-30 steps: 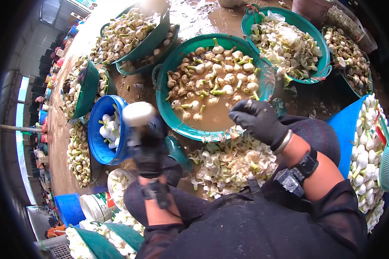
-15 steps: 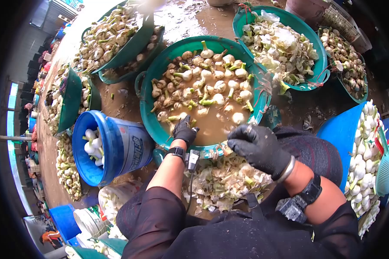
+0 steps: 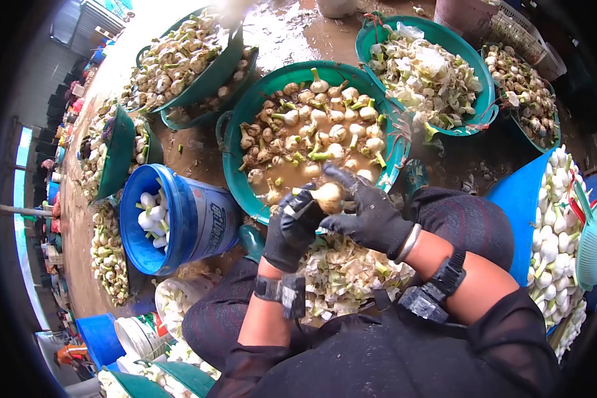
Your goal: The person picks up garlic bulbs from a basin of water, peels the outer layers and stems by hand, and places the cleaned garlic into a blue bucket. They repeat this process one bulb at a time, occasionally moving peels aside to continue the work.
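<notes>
My left hand [image 3: 290,231], in a black glove, is closed around the stem end of a garlic bulb [image 3: 328,197]. A pale strip shows at its fingers; I cannot make out what it is. My gloved right hand [image 3: 373,215] is beside the bulb, thumb and fingers spread apart around its right side. Whether they touch the bulb is hard to tell. Both hands are over the near rim of a green tub [image 3: 231,166], where many muddy garlic bulbs [image 3: 338,134] float in brown water. Peeled garlic skins [image 3: 351,272] lie heaped below my hands.
To the left stands a blue bucket [image 3: 129,229] with white peeled bulbs inside. A teal tub [image 3: 485,86] of skins is at the upper right. At right, a blue container [image 3: 519,205] of clean garlic holds a green strainer [image 3: 594,255]. Tilted green tubs [image 3: 209,79] spill garlic at upper left.
My left hand has come up out of the tub toward me with a garlic bulb. My right hand has moved left to it, and its fingers have spread from a curled shape.
</notes>
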Demonstrator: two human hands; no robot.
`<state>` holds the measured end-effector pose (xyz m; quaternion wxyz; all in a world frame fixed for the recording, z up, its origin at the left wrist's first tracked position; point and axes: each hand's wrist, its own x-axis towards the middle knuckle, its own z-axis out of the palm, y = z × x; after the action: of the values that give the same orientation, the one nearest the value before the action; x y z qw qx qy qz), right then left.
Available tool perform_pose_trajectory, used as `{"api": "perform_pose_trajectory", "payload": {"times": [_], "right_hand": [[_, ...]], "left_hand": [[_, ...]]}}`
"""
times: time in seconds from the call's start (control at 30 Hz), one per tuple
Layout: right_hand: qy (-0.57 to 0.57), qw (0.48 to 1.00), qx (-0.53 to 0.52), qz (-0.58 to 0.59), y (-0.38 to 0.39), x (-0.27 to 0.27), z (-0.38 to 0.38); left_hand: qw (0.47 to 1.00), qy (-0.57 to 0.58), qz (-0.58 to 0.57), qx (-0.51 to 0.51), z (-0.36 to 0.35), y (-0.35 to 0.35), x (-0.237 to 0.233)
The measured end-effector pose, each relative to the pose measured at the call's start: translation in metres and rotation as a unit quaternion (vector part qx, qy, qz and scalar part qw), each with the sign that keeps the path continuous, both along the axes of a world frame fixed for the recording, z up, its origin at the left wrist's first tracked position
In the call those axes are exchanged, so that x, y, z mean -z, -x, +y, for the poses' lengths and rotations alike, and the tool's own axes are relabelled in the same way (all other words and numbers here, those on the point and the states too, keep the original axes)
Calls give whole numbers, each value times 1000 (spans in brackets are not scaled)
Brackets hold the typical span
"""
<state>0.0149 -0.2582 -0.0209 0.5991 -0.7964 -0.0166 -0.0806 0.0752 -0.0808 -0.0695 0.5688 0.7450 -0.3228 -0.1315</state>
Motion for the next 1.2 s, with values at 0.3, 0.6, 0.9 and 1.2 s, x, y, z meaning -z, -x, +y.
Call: {"api": "perform_pose_trajectory", "payload": {"times": [0.3, 0.6, 0.9, 1.2], "right_hand": [[-372, 918, -70, 116, 10, -8, 3], [-372, 910, -77, 166, 4, -15, -9], [-397, 889, -57, 219, 10, -18, -6], [-499, 762, -211, 355, 14, -19, -10]], "left_hand": [[917, 166, 322, -170, -14, 26, -68], [890, 209, 376, -153, -23, 31, -80], [942, 73, 305, -121, -5, 33, -68], [892, 225, 355, -164, -10, 38, -67]]}}
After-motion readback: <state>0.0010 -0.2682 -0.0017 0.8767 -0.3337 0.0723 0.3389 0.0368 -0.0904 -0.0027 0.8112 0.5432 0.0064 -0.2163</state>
